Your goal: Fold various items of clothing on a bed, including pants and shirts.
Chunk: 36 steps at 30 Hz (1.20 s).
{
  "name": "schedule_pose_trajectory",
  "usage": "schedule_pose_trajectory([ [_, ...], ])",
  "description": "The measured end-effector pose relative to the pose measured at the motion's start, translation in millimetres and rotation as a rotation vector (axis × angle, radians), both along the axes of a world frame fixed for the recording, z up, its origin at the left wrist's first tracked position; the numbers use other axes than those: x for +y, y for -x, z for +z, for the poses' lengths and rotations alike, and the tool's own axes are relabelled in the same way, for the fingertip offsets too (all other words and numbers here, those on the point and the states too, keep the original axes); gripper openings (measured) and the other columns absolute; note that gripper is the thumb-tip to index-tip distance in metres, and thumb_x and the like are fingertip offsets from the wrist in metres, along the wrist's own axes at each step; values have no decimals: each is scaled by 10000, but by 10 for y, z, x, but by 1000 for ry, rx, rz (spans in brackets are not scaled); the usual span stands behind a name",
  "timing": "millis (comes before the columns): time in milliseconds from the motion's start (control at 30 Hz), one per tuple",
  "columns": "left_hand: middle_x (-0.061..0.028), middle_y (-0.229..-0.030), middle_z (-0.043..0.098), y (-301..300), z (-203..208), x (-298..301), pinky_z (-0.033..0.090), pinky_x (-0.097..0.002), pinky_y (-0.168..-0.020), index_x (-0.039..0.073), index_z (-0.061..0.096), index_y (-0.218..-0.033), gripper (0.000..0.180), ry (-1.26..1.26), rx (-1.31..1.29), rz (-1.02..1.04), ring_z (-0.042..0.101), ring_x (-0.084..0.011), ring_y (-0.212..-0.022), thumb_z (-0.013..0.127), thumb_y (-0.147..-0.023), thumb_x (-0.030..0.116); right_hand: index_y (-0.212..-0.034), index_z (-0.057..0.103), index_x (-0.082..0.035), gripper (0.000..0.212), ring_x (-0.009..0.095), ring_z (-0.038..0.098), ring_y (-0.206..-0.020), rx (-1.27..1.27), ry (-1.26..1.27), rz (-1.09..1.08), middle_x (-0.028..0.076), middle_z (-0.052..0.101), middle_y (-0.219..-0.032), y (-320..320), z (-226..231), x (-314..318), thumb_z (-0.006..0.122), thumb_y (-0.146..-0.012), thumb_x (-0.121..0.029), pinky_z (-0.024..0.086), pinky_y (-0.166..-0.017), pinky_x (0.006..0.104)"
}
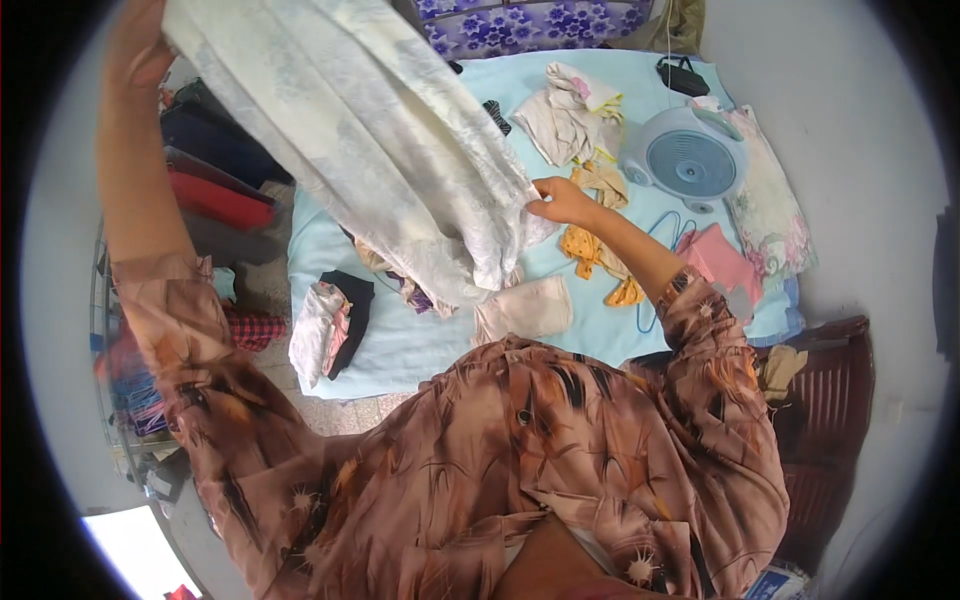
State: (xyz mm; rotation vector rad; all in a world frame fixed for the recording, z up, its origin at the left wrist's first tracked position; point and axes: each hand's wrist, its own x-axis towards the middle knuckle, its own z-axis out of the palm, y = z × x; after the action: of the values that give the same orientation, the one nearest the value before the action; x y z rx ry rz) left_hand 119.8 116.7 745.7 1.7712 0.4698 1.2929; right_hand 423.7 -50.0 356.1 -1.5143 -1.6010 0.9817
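Observation:
A long, pale white cloth (350, 120) with a faint grey-green pattern hangs stretched in folds between my hands, above the bed. My left hand (138, 45), raised high at the upper left, is closed on its upper corner; part of this hand is cut off by the picture's edge. Lower down, my right hand (562, 201) pinches the cloth's right edge between thumb and fingers. Whether the cloth is a garment or a sheet I cannot tell. Beneath its lower end lies a folded cream cloth (535, 308).
The bed (430, 370) has a light blue cover. On it are a bundle of white, pink and black clothes (330, 325), crumpled beige clothing (555, 115), an orange cloth (590, 250), a blue hanger (650, 290), a pink cloth (722, 260) and a round blue fan (692, 160). Clothes crowd the left rack (105, 300).

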Motion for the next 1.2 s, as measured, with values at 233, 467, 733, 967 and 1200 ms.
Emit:
schedule_pose_trajectory([
  [233,-96,-994,580,777,-166,375,470,-293,-786,13,529,-1035,276,208,-138,189,575,-190,-902,556,-826,190,-818,567,-3,161,95,463,-641,-119,134,-21,26,539,-685,-576,27,55,576,-761,-154,389,-602,245],
  [467,-69,-1057,557,1501,-1039,931,430,-305,-836,32,495,-1106,396,481,-36,298,535,-173,-970,602,-794,253,-921,598,-47,197,100,530,-759,321,-395,-418,-1,580,-816,-1428,1360,199,545,-799,-192,430,-702,251],
  [733,-1,-1023,568,1530,-1537,1084,380,-323,-816,126,513,-1078,342,662,-16,296,526,-128,-932,576,-805,321,-897,593,-81,192,75,524,-751,-193,-454,-427,-19,560,-787,-1664,2777,285,522,-821,-243,424,-726,246],
  [967,-10,-1018,566,1395,-1600,992,376,-333,-839,108,503,-1078,319,676,-20,240,526,-137,-935,542,-828,302,-861,583,-59,201,78,506,-705,-96,-340,-403,-6,544,-745,-1643,2831,-74,525,-818,-246,419,-706,228],
  [1200,11,-924,584,1469,-1799,739,414,-238,-679,102,534,-1008,289,685,232,160,542,-100,-796,544,-820,321,-752,589,-61,139,55,478,-542,-283,-103,-328,-13,523,-611,-1559,2785,-646,569,-775,-196,371,-487,185],
])
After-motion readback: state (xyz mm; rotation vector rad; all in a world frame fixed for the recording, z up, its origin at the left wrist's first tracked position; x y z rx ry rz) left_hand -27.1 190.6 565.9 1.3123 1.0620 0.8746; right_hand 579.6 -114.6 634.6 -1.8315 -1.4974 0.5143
